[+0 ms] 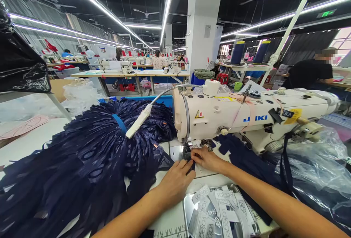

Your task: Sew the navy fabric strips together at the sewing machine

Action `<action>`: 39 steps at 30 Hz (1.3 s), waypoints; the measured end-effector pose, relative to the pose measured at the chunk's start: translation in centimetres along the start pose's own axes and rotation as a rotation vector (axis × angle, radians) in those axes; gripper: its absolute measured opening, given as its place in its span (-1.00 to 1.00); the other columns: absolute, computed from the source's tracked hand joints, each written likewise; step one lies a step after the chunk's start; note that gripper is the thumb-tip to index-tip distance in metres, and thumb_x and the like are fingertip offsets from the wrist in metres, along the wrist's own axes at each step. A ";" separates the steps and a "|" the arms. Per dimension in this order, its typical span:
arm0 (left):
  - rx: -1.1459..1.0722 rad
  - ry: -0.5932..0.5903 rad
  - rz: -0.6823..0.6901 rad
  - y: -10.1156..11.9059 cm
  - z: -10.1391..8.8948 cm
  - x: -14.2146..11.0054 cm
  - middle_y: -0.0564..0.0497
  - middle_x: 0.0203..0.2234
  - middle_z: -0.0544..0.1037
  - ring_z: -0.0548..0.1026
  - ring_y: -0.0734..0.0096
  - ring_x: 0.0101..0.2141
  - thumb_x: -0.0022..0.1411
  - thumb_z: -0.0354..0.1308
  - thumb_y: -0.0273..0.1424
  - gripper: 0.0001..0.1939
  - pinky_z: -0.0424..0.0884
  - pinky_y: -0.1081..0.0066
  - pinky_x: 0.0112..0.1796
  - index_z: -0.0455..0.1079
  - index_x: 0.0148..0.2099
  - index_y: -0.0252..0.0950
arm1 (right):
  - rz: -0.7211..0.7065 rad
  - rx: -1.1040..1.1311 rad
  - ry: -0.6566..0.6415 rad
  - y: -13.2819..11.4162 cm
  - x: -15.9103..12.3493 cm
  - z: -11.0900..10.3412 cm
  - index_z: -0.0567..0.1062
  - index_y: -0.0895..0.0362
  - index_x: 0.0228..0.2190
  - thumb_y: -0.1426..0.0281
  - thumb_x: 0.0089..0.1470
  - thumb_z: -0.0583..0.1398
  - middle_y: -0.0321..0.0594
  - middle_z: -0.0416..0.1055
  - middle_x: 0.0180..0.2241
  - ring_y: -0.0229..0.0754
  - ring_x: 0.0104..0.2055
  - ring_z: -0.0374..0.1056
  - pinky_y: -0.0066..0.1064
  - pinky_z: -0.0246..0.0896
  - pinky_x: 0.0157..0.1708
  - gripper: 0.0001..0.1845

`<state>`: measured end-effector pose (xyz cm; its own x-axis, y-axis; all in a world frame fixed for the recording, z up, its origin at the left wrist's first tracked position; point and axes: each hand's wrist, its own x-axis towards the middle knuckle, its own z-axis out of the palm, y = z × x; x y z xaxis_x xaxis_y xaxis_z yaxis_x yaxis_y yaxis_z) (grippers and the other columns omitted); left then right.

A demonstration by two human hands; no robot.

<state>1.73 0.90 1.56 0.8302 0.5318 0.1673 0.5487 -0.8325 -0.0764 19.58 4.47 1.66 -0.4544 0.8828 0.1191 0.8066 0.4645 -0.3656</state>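
A white sewing machine [216,115] marked JUKI stands in front of me. Below its head, my right hand [207,158] pinches a small dark navy fabric piece [193,165] close to the presser foot [187,153]. My left hand [175,181] meets it from the left, its bent fingers closed on the same piece near the right fingertips. Most of that piece is hidden by the fingers. To the left lies a big bundle of navy fabric pieces [90,157] with a blue tie [119,123] across it. A metal tray [187,214] of printed white labels [211,208] sits just below my hands.
A white-tipped flexible lamp [139,120] arches over the bundle. More navy fabric [238,152] and clear plastic [315,161] lie to the right. Black plastic [22,55] hangs at left. Thread cones [237,53] stand behind. A person in black [308,70] sits at the far right.
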 end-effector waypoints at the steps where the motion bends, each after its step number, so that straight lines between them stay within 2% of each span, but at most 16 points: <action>1: -0.019 -0.002 -0.013 0.0 -0.1 0.0 -0.19 -0.05 0.39 0.34 0.14 -0.13 -0.03 -0.02 -0.69 -0.73 0.32 0.20 -0.15 0.30 -0.25 -0.37 | 0.004 -0.001 0.002 0.0 0.0 0.1 0.37 0.13 -0.47 0.53 0.06 0.06 -0.32 0.33 -0.52 -0.25 -0.42 0.22 -0.50 0.10 -0.44 -0.86; 7: -0.140 0.005 -0.046 -0.3 -0.9 0.1 -0.10 -0.05 0.39 0.31 0.20 -0.10 -0.09 -0.05 -0.73 -0.68 0.31 0.21 -0.13 0.29 -0.28 -0.33 | -0.034 -0.074 0.064 0.1 -0.2 0.7 0.37 0.14 -0.39 0.54 0.09 0.03 -0.28 0.34 -0.48 -0.22 -0.41 0.23 -0.47 0.12 -0.45 -0.86; 9: -0.161 0.046 -0.040 -0.4 -0.8 0.0 -0.09 -0.06 0.40 0.31 0.20 -0.08 -0.09 -0.06 -0.73 -0.67 0.32 0.22 -0.11 0.31 -0.27 -0.33 | -0.123 -0.128 0.082 0.3 -0.6 0.7 0.38 0.16 -0.36 0.55 0.10 0.03 -0.22 0.37 -0.41 -0.20 -0.36 0.26 -0.44 0.17 -0.41 -0.85; 13: -0.180 0.155 -0.004 -0.5 -0.2 -0.5 -0.12 -0.13 0.45 0.34 0.25 -0.09 -0.02 -0.07 -0.70 -0.68 0.30 0.24 -0.05 0.35 -0.23 -0.35 | -0.391 -0.283 0.145 0.7 -1.5 0.8 0.43 0.19 -0.35 0.57 0.13 0.01 -0.10 0.40 -0.26 -0.15 -0.23 0.29 -0.33 0.21 -0.25 -0.79; 16: -0.137 0.195 -0.020 -0.4 0.2 -0.4 -0.14 -0.15 0.46 0.38 0.24 -0.12 0.02 -0.07 -0.66 -0.69 0.29 0.19 -0.03 0.36 -0.20 -0.35 | -0.486 -0.365 0.174 1.1 -1.7 0.8 0.44 0.22 -0.27 0.57 0.16 -0.01 -0.05 0.41 -0.18 -0.13 -0.16 0.30 -0.29 0.22 -0.16 -0.76; 20: -0.065 0.181 -0.084 -0.3 0.6 0.2 -0.16 -0.15 0.46 0.39 0.20 -0.12 0.04 -0.02 -0.64 -0.72 0.27 0.16 -0.03 0.35 -0.19 -0.37 | -0.490 -0.418 0.136 1.6 -1.2 0.6 0.42 0.24 -0.15 0.61 0.13 0.00 -0.03 0.39 -0.10 -0.12 -0.10 0.31 -0.27 0.24 -0.12 -0.70; 26: -0.039 0.181 -0.111 -0.2 1.1 1.0 -0.15 -0.23 0.48 0.41 0.21 -0.16 0.07 0.00 -0.64 -0.77 0.31 0.21 -0.10 0.36 -0.21 -0.38 | -0.457 -0.421 0.088 2.2 -0.8 0.5 0.37 0.22 -0.04 0.66 0.08 -0.01 -0.02 0.34 -0.01 -0.09 -0.03 0.30 -0.22 0.24 -0.08 -0.58; 32: -0.027 0.209 -0.130 -0.3 1.8 1.1 -0.14 -0.24 0.47 0.41 0.22 -0.18 0.07 -0.01 -0.65 -0.76 0.30 0.22 -0.10 0.36 -0.21 -0.37 | -0.438 -0.386 0.087 2.5 -0.9 0.5 0.37 0.23 -0.02 0.67 0.07 -0.03 0.02 0.33 0.00 -0.10 -0.01 0.30 -0.23 0.24 -0.07 -0.55; 39: 0.009 0.174 -0.155 -0.5 1.8 1.4 -0.15 -0.19 0.48 0.40 0.19 -0.15 0.11 -0.01 -0.62 -0.78 0.24 0.19 -0.08 0.37 -0.20 -0.37 | -0.385 -0.409 0.093 2.6 -0.8 1.0 0.36 0.20 -0.01 0.67 0.04 -0.01 -0.03 0.31 0.02 -0.07 -0.03 0.32 -0.21 0.25 -0.08 -0.52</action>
<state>2.83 2.37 0.04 0.7071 0.6176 0.3445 0.6696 -0.7413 -0.0454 21.69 4.87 -0.28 -0.7247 0.6381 0.2603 0.6782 0.7272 0.1056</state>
